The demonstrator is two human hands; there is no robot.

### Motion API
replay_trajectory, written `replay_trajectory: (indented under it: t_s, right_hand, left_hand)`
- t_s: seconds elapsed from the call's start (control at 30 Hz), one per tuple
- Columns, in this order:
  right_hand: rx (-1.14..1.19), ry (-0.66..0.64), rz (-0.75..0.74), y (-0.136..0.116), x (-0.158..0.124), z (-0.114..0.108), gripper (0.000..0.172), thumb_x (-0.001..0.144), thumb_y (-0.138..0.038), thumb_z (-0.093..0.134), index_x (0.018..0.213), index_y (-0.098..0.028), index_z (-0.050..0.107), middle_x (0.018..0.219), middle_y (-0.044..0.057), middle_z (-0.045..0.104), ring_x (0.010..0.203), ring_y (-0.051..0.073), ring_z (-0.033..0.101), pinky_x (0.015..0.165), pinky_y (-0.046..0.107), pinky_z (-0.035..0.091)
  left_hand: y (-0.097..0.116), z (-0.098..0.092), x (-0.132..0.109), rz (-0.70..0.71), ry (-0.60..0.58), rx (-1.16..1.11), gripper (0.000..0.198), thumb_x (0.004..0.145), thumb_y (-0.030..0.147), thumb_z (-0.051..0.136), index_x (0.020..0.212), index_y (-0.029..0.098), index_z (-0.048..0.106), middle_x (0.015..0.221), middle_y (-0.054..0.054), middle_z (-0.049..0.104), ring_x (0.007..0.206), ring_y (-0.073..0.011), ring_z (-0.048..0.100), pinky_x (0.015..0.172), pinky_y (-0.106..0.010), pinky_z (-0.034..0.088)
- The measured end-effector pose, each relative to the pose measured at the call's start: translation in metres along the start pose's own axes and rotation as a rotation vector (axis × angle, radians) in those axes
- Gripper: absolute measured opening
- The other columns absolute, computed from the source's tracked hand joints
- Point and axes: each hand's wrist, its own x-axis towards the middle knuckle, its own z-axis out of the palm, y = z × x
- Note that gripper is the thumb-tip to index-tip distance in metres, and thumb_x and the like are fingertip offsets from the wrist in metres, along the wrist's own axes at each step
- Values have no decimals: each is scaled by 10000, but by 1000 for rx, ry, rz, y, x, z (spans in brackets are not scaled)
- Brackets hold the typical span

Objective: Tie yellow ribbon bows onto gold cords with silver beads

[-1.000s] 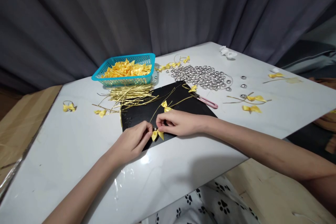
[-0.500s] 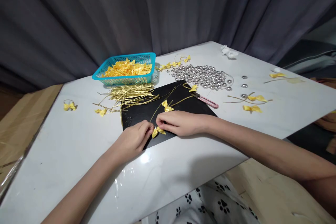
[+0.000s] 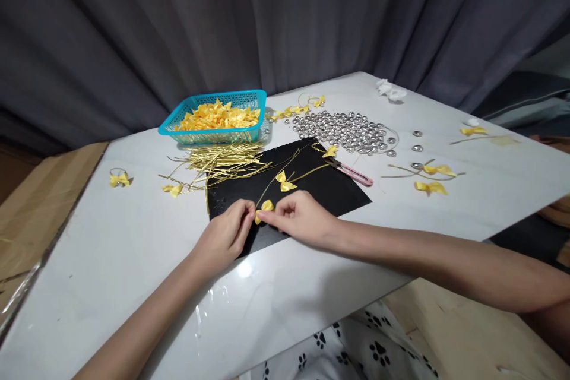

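Over the near edge of a black sheet [image 3: 267, 243], both my hands meet at a small yellow ribbon bow [image 3: 268, 206]. My left hand [image 3: 228, 227] pinches at the bow's left side, its fingertips pressed together. From the other side my right hand [image 3: 303, 218] grips the bow between thumb and curled fingers, covering part of it. A thin gold tie [image 3: 266, 190] runs up the sheet from near my left fingertips; where it ends is hidden. Just beyond my right hand lies another yellow bow [image 3: 285, 181] on the sheet with a gold tie.
A blue basket [image 3: 211, 136] of yellow bows stands at the back, with a pile of gold ties [image 3: 222, 157] before it. Pink-handled snips [image 3: 351, 173] lie by the sheet's right edge. Silver heart-shaped beads [image 3: 342, 130] are heaped behind; loose bows [image 3: 431, 187] lie right.
The bow has turned and lifted slightly between my hands. My right hand has rolled over, its thumb now against the bow, and my left hand has shifted slightly left.
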Motion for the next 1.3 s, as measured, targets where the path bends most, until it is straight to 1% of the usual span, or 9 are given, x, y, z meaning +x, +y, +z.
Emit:
replay_trajectory:
  t_s: [0.17, 0.3, 0.57, 0.67, 0.77, 0.87, 0.97, 1.17, 1.3]
  right_hand:
    - [233, -109, 124, -2, -3, 6, 272, 760, -378, 650, 680, -121, 613, 492, -35, 512, 448, 56, 392, 451, 198, 259]
    - [307, -99, 122, -2, 0, 6, 157, 778, -247, 614, 693, -118, 587, 497, -64, 436, 457, 43, 342, 441, 191, 215]
    - [102, -158, 141, 0, 1, 6, 116, 738, -171, 598, 645, -131, 541, 464, -86, 360, 418, 36, 274, 407, 192, 182]
    - [-8, -110, 33, -2, 4, -5, 129, 748, -220, 625, 689, -123, 563, 513, -61, 440, 437, 41, 327, 421, 188, 228]
    - [-131, -4, -251, -3, 9, -21, 192, 798, -242, 592, 957, -136, 581, 732, -18, 564, 465, 35, 347, 454, 184, 284]
    - [-210, -154, -437, -2, 15, -32, 210, 827, -208, 562, 1025, -145, 596, 899, 28, 619, 529, 46, 401, 510, 190, 342]
    - [-202, -296, -431, -2, 17, -34, 190, 846, -240, 561, 981, -124, 625, 841, 24, 636, 546, 57, 422, 512, 193, 352]
    - [-191, -296, -465, -1, 17, -30, 129, 839, -215, 569, 886, -109, 624, 776, 11, 604, 559, 56, 427, 528, 186, 355]
    - [-223, -301, -409, -2, 16, -28, 83, 841, -195, 553, 834, -115, 572, 685, -21, 527, 539, 56, 400, 515, 180, 330]
  left_hand:
    - [-2, 2, -1, 12, 39, -32, 151, 947, 301, 286, 879, 221, 394, 806, -18, 536, 692, -164, 531, 642, -291, 416]
    - [-2, 2, -1, 14, 39, -43, 162, 953, 305, 284, 879, 219, 400, 814, -15, 531, 695, -155, 519, 653, -285, 410]
    - [-1, 2, 1, 20, 50, -19, 166, 950, 297, 282, 864, 219, 401, 792, -14, 525, 692, -163, 521, 655, -288, 411]
    - [-2, 0, 1, 15, 77, -24, 170, 950, 291, 279, 854, 218, 398, 763, -7, 503, 668, -159, 507, 635, -284, 410]
    - [-4, -3, 0, 35, 48, -33, 166, 951, 293, 286, 854, 218, 397, 753, -1, 491, 647, -150, 484, 619, -276, 406]
    - [-5, -5, 0, 54, -7, -41, 167, 952, 301, 289, 874, 216, 409, 763, 0, 497, 653, -148, 482, 623, -272, 405]
    - [-5, -6, 0, 51, -27, -63, 187, 955, 305, 281, 875, 212, 423, 767, -4, 503, 664, -149, 486, 624, -269, 403]
    - [-3, -7, 0, 28, -40, -73, 204, 947, 334, 297, 868, 211, 440, 765, -7, 515, 667, -154, 493, 635, -275, 406]
    - [-4, -6, 0, 20, -53, -50, 207, 944, 336, 283, 871, 214, 433, 752, -8, 509, 652, -161, 491, 622, -282, 398]
